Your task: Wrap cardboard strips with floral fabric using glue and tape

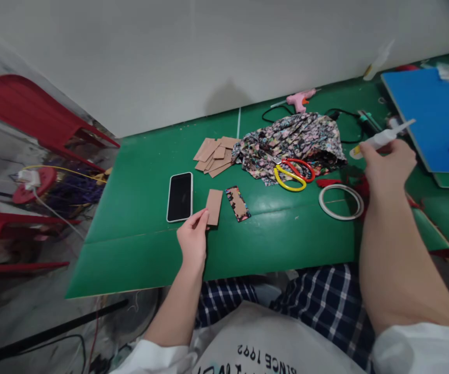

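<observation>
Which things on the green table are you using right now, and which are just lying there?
In use:
left hand on cardboard piece
right hand holding glue bottle

Lying about:
phone
scissors
tape roll
floral fabric
glue gun
cardboard pile

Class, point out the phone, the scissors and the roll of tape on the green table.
phone [179,197], head view, middle of its dark screen.
scissors [293,174], head view, where the handles meet.
roll of tape [326,209], head view, left rim.

Phone left of cardboard piece, cardboard stack behind, scissors on fabric to the right
</observation>
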Available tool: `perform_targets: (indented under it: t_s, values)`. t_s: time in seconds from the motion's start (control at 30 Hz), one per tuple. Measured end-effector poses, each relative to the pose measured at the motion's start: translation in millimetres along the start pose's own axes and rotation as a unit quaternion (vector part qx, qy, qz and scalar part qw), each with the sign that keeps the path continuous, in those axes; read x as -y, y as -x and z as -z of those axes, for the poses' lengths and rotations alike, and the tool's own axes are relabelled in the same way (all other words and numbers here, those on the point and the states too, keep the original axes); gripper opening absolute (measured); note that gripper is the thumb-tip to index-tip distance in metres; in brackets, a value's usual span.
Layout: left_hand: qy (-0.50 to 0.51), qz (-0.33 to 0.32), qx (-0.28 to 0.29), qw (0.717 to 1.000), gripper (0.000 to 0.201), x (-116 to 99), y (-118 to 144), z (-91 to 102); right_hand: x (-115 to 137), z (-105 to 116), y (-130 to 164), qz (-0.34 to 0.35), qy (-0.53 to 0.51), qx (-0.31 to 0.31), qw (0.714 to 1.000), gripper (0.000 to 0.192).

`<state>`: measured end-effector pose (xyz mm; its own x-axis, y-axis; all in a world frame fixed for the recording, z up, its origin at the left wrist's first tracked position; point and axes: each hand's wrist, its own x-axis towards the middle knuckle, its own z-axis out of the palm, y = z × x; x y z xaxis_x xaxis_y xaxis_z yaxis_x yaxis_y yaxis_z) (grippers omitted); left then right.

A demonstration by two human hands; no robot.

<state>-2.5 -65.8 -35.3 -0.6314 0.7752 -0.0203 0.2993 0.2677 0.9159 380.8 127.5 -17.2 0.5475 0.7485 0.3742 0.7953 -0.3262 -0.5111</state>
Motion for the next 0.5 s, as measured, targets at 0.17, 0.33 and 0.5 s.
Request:
perform_targets:
  t_s: [0.17, 0.33, 0.5]
  values:
    - [-0.153, -0.067, 0.067, 0.984, 0.025, -4, 6, -0.8, -3, -6, -3, -0.021, 0.081, 0.028, 0.996, 0.036]
    - [-0.179, -0.089, 0.117, 0.973, 0.019, -10, 5, -4.8, 0, -15, 0, 0.000, 0.090, 0.095, 0.991, 0.040]
    - [-0.199, -0.072, 0.180, 0.961, 0.024, -21, -2, -3.3, 1, -16, 7, 0.011, 0.057, 0.102, 0.993, 0.036]
